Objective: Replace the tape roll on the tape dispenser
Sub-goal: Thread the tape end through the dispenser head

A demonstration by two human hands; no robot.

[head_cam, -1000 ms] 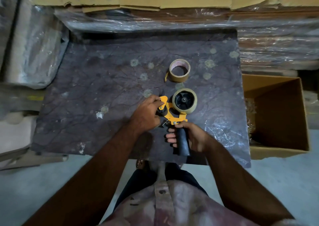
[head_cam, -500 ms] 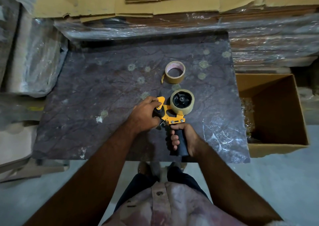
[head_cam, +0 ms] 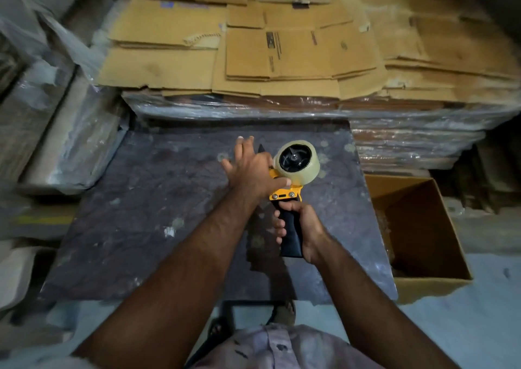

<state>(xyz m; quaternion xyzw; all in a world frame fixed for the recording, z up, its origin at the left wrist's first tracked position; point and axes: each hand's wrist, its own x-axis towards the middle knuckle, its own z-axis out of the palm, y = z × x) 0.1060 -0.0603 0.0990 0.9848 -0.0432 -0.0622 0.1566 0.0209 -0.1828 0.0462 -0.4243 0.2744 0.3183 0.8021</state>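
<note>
My right hand (head_cam: 306,227) grips the black handle of the yellow tape dispenser (head_cam: 284,195) and holds it upright above the dark table (head_cam: 158,199). A pale tape roll (head_cam: 307,175) sits on the dispenser's black hub. My left hand (head_cam: 251,171) lies against the dispenser's front. Its fingers are spread and its thumb touches the lower edge of the roll. A black tip of the dispenser pokes out between those fingers. The loose, nearly spent roll is not in view; it may be hidden behind my hand and the dispenser.
An open cardboard box (head_cam: 417,227) stands on the floor right of the table. Flattened cartons (head_cam: 282,58) lie on plastic-wrapped stacks (head_cam: 408,134) behind the table. More wrapped bundles (head_cam: 70,143) sit to the left.
The dispenser has been lifted and carried forward, and the view has tilted up. My left hand has opened from its grip on the front. The loose roll has dropped out of sight.
</note>
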